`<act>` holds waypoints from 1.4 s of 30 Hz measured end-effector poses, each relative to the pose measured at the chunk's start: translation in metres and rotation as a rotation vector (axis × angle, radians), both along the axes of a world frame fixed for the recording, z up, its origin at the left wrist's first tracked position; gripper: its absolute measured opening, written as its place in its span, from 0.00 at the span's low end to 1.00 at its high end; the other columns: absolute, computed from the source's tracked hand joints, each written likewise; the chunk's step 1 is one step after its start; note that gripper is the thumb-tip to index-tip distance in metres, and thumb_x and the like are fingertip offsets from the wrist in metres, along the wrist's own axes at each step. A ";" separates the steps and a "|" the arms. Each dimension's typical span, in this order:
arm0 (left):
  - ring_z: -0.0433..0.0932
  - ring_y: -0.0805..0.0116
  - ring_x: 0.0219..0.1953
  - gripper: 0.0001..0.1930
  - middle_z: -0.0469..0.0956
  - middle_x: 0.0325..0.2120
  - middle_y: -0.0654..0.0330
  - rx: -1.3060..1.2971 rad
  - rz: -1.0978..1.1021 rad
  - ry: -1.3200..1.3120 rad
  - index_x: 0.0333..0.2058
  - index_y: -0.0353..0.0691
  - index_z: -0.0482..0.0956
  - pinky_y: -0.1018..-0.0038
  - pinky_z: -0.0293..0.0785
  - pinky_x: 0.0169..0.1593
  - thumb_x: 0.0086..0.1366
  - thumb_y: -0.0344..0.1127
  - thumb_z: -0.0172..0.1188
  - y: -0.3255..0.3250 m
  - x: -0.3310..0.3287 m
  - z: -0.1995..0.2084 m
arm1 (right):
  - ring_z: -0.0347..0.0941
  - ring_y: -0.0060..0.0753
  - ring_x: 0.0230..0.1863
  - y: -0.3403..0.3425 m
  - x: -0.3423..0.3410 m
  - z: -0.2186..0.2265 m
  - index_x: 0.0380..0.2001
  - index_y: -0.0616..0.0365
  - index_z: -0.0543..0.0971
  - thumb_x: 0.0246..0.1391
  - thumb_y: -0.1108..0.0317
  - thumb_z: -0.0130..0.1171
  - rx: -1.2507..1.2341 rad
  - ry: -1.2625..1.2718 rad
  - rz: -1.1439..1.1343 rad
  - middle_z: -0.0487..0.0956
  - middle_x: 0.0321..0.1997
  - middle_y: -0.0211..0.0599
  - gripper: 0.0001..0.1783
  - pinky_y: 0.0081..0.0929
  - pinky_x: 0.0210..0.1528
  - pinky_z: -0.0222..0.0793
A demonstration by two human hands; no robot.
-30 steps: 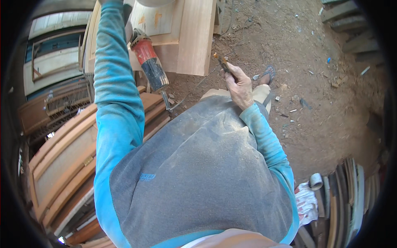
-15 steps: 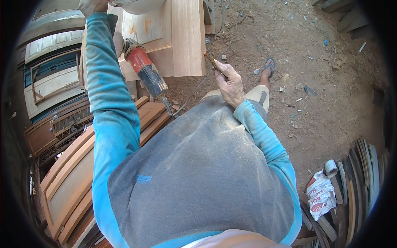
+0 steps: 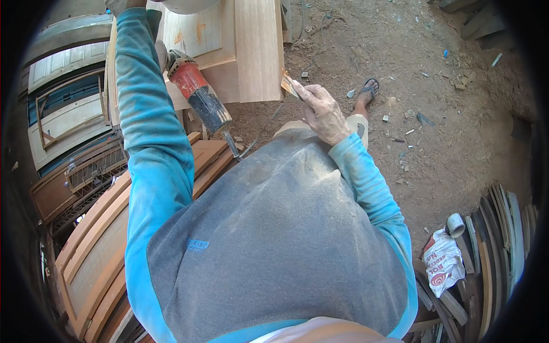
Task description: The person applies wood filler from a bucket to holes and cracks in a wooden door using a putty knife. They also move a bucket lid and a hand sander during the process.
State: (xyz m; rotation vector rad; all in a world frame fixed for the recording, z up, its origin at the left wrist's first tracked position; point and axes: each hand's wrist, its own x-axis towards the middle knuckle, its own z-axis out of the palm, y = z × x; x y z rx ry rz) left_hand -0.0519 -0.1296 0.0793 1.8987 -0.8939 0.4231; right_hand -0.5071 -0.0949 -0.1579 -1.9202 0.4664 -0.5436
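Between the thumb and fingers of my right hand [image 3: 327,114] is a small flat scraper [image 3: 290,86] with orange-brown smears on its blade. It sits just off the right edge of a pale wooden door panel [image 3: 258,51]. My left hand [image 3: 127,6] is at the top edge, partly cut off, its fingers hidden. Close beside it is a round whitish container [image 3: 189,4], also cropped; whether I grip it does not show. Orange-brown patches mark the panel. A red and black angle grinder [image 3: 200,97] rests at the panel's near left, its cord trailing.
Brown wooden door panels [image 3: 103,246] are stacked at my left, with framed panels [image 3: 68,123] beyond. Planks [image 3: 497,240] and a white sack [image 3: 443,263] with a grey cup-like piece [image 3: 455,225] lie at right. Scraps litter the dirt floor [image 3: 446,148].
My right hand has turned the scraper, so its flat smeared blade shows more, and moved slightly right and down. My left hand and the container have shifted up in the picture.
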 end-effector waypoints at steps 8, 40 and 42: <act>0.81 0.71 0.39 0.14 0.86 0.38 0.58 -0.057 -0.089 -0.056 0.44 0.33 0.84 0.70 0.78 0.42 0.68 0.39 0.69 -0.007 -0.007 0.002 | 0.77 0.47 0.51 0.010 0.013 0.002 0.69 0.47 0.74 0.59 0.81 0.61 0.015 -0.073 -0.103 0.77 0.49 0.45 0.35 0.40 0.55 0.76; 0.82 0.70 0.39 0.16 0.86 0.39 0.58 -0.019 -0.047 -0.040 0.47 0.32 0.84 0.70 0.79 0.43 0.67 0.39 0.69 0.000 -0.013 0.006 | 0.70 0.14 0.25 0.010 0.035 -0.009 0.41 0.58 0.79 0.72 0.46 0.58 1.256 -0.181 -0.054 0.76 0.29 0.24 0.23 0.16 0.26 0.67; 0.82 0.70 0.39 0.17 0.86 0.39 0.57 -0.025 -0.065 -0.022 0.48 0.32 0.84 0.70 0.79 0.43 0.67 0.39 0.69 -0.002 -0.008 0.004 | 0.70 0.14 0.25 0.011 0.039 -0.015 0.46 0.59 0.79 0.72 0.47 0.57 1.315 -0.186 -0.013 0.76 0.31 0.24 0.23 0.16 0.27 0.68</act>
